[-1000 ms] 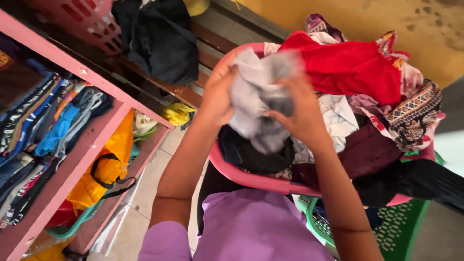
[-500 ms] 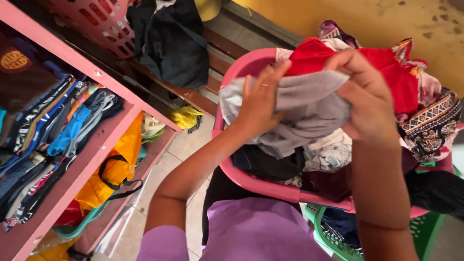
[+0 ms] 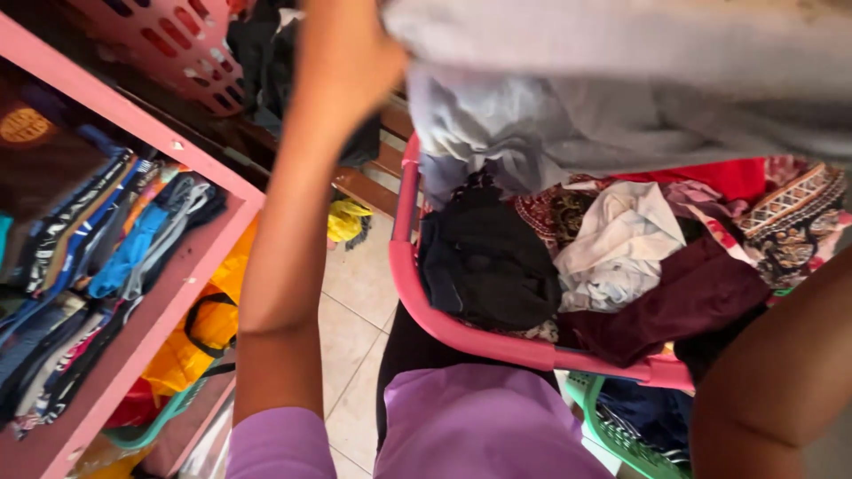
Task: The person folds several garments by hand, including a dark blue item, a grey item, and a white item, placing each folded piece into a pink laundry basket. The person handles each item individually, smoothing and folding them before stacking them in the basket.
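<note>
Grey cloth: A big grey cloth [image 3: 621, 80] is held up high, close to the camera. It is stretched wide across the top of the view, and its loose end hangs down over the pink basket [image 3: 461, 333]. It looks lifted up so it can be opened out and seen whole.

Left hand: The left hand [image 3: 351, 53] is raised at the cloth's left edge, and the cloth starts right beside it. The fingers are hidden behind the hand, so I cannot tell for sure if they are pinching the cloth, but it looks that way.

Right hand: Only the right arm shows, at the bottom right corner. The hand itself is out of view, so I cannot tell what it is doing.

Basket: The pink basket sits just under the cloth, full of mixed clothes. There is a black piece [image 3: 488, 262], a white piece [image 3: 617, 239], a dark red piece [image 3: 683, 302] and a bright red one [image 3: 710, 177].

Under the basket: A green basket [image 3: 621, 426] peeks out below it.

Shelf: A pink shelf [image 3: 151, 310] stands to the left, with folded clothes [image 3: 106, 257] lined up on it.

Floor: A yellow bag [image 3: 200, 341] lies low by the shelf on the pale tiles.
</note>
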